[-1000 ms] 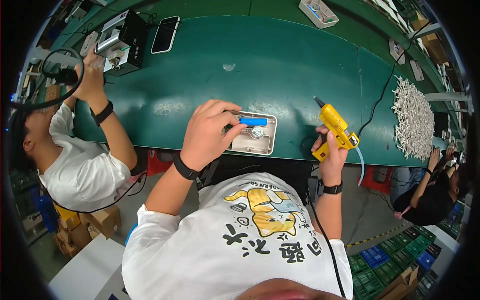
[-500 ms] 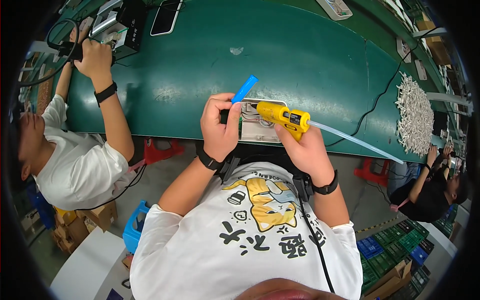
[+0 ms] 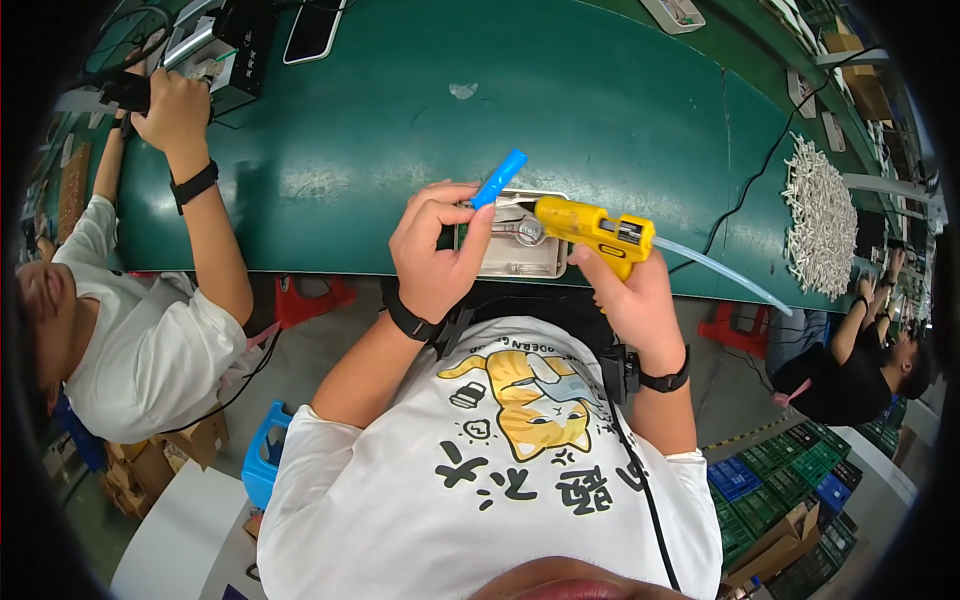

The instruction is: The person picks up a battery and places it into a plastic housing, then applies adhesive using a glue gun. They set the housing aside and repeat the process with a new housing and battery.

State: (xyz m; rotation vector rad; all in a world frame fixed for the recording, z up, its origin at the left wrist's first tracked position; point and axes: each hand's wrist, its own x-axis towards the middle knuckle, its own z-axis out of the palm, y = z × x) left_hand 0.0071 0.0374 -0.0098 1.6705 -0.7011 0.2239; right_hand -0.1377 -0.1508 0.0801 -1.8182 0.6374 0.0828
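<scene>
Two red stools (image 3: 298, 308) by green table (image 3: 600, 110); left grip (image 3: 437, 245) pinches blue cylinder (image 3: 500, 178), right grip (image 3: 635, 300) clasps glue gun (image 3: 580, 222).

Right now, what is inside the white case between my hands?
A round piece sits in the white case; the yellow glue gun and left hand cover parts, hiding what lies there.

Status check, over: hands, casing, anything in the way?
Left hand pinching blue cylindrical battery by one end. Right hand gripping yellow glue gun, front end over open white casing. Gun hides part of casing's right side.
</scene>
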